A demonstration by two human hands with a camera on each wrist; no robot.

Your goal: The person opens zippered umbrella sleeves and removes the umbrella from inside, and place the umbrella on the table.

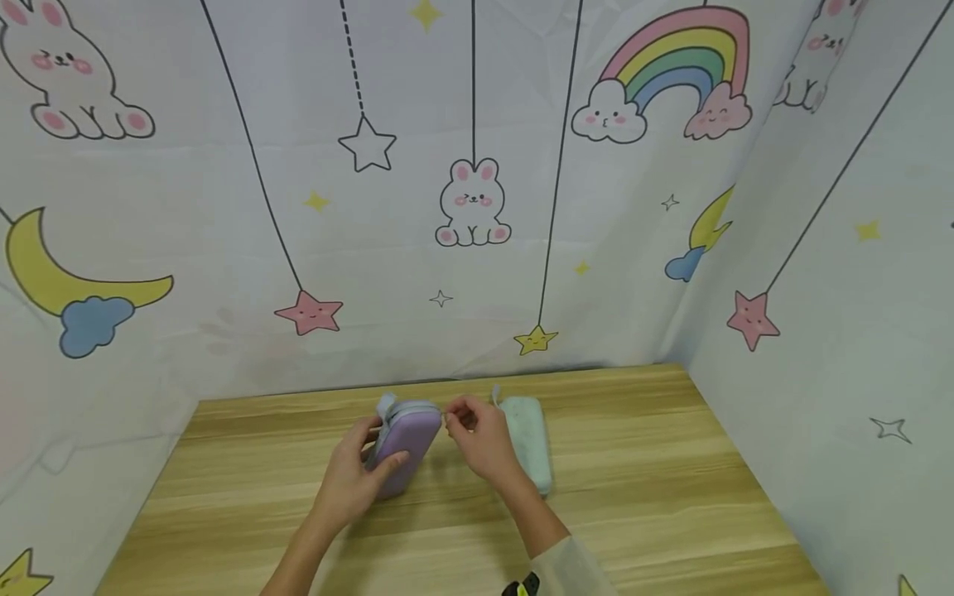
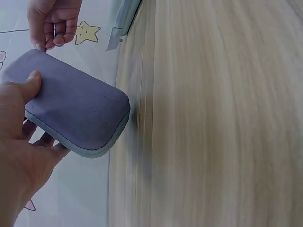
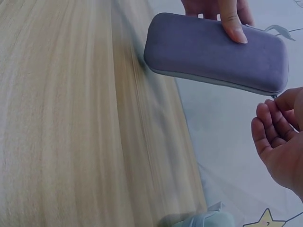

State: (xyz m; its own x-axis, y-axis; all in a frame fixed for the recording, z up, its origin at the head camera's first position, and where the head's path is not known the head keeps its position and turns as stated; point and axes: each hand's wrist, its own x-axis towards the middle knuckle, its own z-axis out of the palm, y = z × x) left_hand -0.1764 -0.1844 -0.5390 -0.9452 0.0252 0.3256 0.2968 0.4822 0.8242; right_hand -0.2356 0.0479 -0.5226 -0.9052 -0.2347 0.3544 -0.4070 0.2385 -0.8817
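Note:
My left hand (image 1: 356, 472) grips a purple zippered case (image 1: 408, 443), thumb on its flat face and fingers behind. The case is tilted and held above the table, as the left wrist view shows. At its upper corner my right hand (image 3: 281, 137) pinches a small zipper pull (image 3: 274, 96) between thumb and index finger; the fingers hide most of the pull. A light grey loop strap (image 1: 386, 404) sticks out from the case's other top corner. Just right of my right hand, a mint green case (image 1: 531, 447) lies on the table, partly covered by that hand and forearm.
The wood-grain table (image 1: 641, 480) reaches back to a white cloth wall (image 1: 402, 240) printed with rabbits, stars and a rainbow. A second printed cloth (image 1: 835, 397) hangs along the right side. The mint case has its own grey strap (image 1: 495, 395) at the back.

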